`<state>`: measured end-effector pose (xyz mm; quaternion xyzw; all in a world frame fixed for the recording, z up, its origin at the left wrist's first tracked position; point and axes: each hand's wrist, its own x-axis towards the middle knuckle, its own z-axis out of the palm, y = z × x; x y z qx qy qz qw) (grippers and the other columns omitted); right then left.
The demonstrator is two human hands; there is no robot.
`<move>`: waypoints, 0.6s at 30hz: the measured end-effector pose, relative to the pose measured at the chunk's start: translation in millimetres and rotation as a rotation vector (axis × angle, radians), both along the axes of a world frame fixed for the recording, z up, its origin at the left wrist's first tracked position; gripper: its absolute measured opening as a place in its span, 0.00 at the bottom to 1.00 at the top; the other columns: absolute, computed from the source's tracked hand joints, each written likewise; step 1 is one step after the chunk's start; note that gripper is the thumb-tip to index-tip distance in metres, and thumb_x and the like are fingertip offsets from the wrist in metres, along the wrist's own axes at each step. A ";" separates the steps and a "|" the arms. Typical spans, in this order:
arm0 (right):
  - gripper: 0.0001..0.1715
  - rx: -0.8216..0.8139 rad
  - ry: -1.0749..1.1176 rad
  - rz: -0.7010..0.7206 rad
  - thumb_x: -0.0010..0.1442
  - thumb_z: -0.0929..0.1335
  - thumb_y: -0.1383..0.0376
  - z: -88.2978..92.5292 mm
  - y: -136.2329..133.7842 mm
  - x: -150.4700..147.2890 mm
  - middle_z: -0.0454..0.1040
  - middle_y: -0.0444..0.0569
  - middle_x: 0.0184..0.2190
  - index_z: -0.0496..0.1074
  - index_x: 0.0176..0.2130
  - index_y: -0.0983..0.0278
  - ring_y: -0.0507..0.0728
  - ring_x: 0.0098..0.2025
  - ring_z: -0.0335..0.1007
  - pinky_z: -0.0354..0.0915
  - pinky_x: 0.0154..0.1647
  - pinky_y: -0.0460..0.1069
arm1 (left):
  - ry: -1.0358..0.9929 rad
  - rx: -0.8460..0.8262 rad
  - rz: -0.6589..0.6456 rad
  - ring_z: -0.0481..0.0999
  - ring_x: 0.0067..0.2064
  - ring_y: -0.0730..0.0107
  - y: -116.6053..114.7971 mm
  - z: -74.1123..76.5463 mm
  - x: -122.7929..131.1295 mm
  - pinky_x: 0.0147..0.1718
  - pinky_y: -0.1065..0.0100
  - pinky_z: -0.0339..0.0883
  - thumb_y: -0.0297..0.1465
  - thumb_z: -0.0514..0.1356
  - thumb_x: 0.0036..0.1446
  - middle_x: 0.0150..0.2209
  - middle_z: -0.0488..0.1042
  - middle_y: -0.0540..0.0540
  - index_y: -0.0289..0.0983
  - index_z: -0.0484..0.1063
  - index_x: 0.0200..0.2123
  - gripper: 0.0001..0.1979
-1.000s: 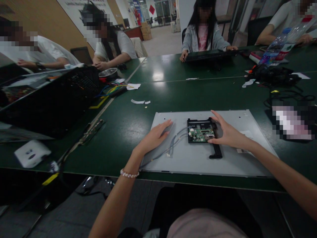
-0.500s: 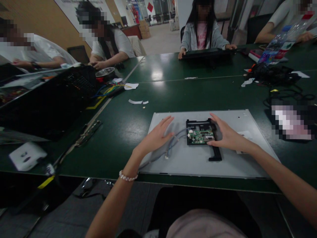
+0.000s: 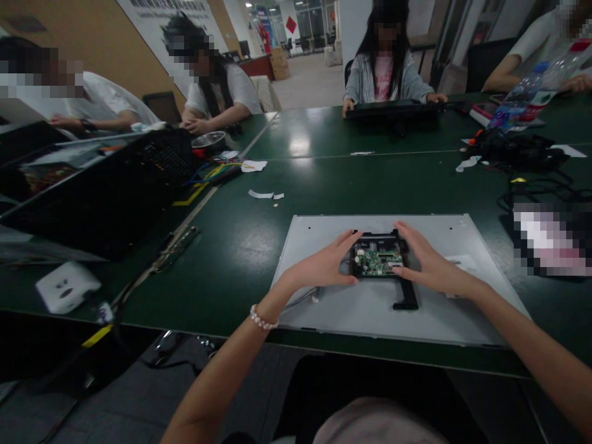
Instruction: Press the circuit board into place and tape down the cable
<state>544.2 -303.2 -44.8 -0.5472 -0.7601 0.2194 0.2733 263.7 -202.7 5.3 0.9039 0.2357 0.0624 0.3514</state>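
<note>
Ideally, the left hand (image 3: 330, 262) and right hand (image 3: 430, 265), curving wide with grip unclear, are bearing evenly on the edges of the black frame (image 3: 377, 244) between them, sparing its circuit board (image 3: 377, 262).

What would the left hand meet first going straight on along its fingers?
Likely the black frame with the green circuit board; the left hand is at its left edge, though contact is unclear.

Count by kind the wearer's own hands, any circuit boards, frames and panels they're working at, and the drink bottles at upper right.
Hands: 2 (left hand, right hand)
Circuit boards: 1 (green board)
Frames: 1 (black frame)
Panels: 1 (grey panel)
Bottles: 2 (blue-capped bottle, red-capped bottle)
Total: 7
</note>
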 end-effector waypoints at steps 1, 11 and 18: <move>0.50 0.000 0.018 -0.012 0.64 0.65 0.48 0.3 -0.2 -0.1 0.36 0.49 0.74 0.33 0.71 0.49 0.68 0.73 0.34 0.44 0.70 0.69 | 0.001 -0.002 -0.008 0.46 0.71 0.46 3.3 1.8 -2.8 0.67 0.49 0.50 0.41 0.67 0.50 0.72 0.42 0.37 0.39 0.43 0.72 0.52; 0.43 0.046 0.068 -0.020 0.67 0.61 0.50 -4.3 0.3 -1.9 0.42 0.52 0.72 0.35 0.71 0.51 0.66 0.73 0.39 0.43 0.71 0.67 | 0.129 0.530 0.651 0.56 0.68 0.51 159.5 -4.0 -93.1 0.66 0.54 0.50 0.33 0.59 0.57 0.65 0.60 0.31 0.27 0.64 0.60 0.29; 0.42 0.036 0.059 0.000 0.67 0.62 0.49 -3.5 -0.5 -4.8 0.46 0.53 0.71 0.37 0.71 0.50 0.67 0.72 0.42 0.45 0.70 0.69 | 0.390 0.683 0.573 0.71 0.56 0.56 202.3 -6.1 -120.7 0.56 0.60 0.64 0.35 0.55 0.61 0.55 0.73 0.39 0.35 0.72 0.53 0.19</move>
